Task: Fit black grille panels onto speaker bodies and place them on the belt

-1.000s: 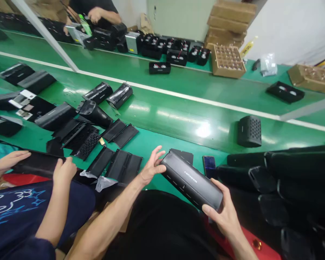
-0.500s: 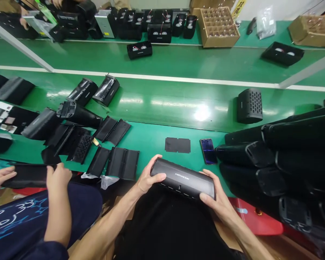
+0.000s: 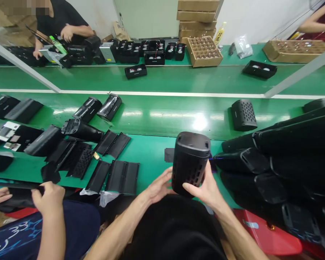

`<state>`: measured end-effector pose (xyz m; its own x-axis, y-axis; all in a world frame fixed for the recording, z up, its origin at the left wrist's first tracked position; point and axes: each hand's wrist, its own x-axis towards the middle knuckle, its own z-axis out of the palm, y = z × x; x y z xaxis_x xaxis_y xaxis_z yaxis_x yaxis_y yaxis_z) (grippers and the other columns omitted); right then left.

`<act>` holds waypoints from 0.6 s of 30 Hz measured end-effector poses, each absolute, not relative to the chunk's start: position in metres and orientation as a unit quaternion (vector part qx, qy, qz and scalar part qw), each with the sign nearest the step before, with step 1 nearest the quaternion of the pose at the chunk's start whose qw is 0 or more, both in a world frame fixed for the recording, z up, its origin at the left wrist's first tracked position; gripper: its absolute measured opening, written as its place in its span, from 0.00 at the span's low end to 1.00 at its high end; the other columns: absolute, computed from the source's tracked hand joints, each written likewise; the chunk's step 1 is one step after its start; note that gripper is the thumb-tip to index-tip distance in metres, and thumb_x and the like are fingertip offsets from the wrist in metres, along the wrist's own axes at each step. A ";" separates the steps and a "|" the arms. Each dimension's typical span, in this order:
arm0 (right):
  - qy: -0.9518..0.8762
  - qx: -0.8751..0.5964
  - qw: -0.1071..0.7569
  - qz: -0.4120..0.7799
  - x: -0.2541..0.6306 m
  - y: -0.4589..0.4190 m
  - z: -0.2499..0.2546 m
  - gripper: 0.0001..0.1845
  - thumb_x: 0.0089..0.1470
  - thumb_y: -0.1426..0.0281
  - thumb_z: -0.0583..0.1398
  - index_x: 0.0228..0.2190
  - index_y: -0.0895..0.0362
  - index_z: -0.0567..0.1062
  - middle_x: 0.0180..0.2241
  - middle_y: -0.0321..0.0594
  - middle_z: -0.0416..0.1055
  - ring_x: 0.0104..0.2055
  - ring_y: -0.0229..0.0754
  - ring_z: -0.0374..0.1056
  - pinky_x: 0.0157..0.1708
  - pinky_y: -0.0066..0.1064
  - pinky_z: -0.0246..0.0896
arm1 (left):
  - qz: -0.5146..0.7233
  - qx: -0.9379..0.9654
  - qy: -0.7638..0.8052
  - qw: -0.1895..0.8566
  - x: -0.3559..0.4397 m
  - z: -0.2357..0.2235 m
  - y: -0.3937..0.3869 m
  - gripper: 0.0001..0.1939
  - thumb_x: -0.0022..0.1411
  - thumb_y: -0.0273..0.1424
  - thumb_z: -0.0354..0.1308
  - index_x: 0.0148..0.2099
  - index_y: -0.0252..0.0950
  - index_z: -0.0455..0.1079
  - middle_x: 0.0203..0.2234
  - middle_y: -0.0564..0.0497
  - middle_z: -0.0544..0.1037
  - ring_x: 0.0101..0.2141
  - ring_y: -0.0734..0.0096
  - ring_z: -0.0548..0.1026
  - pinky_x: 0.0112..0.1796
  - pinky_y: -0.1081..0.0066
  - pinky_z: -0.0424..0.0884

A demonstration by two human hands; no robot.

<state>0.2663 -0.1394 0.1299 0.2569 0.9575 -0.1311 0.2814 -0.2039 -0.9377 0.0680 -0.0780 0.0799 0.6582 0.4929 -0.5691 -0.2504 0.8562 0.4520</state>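
A black speaker (image 3: 191,155) stands nearly upright between my hands, above the near edge of the green bench. One end cap faces up and its slotted grille is turned to the lower right. My right hand (image 3: 203,184) grips it from the right, thumb across the grille. On the other side, my left hand (image 3: 161,186) is against its lower left, with some fingertips hidden behind it. Beyond it lies a flat dark sheet (image 3: 169,155), partly covered by the speaker. A phone (image 3: 212,164) shows only in part behind my right hand.
Stacked black speakers (image 3: 292,155) crowd the right, above a red stool (image 3: 271,234). Black panels (image 3: 123,177) and housings lie to the left, beside a co-worker's hand (image 3: 50,196) holding a black part. Across the green conveyor (image 3: 162,115) stands a divided cardboard box (image 3: 204,50).
The speaker has gone from lying lengthwise, lettering visible, to nearly upright with an end cap up. My left hand has shifted to its lower side. The view has tilted up.
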 end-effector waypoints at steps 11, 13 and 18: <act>-0.598 -0.660 0.167 0.422 0.318 -0.195 0.134 0.59 0.44 0.59 0.74 0.72 0.40 0.55 0.68 0.46 0.62 0.65 0.67 0.63 0.61 0.58 0.59 | 0.207 0.439 0.394 0.781 0.033 0.092 -0.081 0.43 0.50 0.45 0.73 0.65 0.44 0.64 0.55 0.45 0.72 0.49 0.53 0.72 0.49 0.61 0.67; -0.509 -0.686 0.232 0.466 0.322 -0.212 0.122 0.57 0.47 0.54 0.72 0.72 0.44 0.54 0.70 0.48 0.58 0.68 0.65 0.59 0.64 0.56 0.57 | 0.222 0.430 0.395 0.781 0.028 0.089 -0.086 0.43 0.50 0.46 0.73 0.64 0.44 0.63 0.55 0.45 0.71 0.49 0.53 0.71 0.49 0.63 0.66; -0.366 -0.691 0.349 0.517 0.311 -0.239 0.101 0.50 0.48 0.48 0.70 0.65 0.49 0.59 0.68 0.52 0.59 0.67 0.64 0.59 0.65 0.54 0.55 | 0.137 0.478 0.366 0.786 0.015 0.098 -0.079 0.51 0.47 0.47 0.74 0.69 0.45 0.57 0.58 0.44 0.68 0.52 0.49 0.69 0.52 0.60 0.65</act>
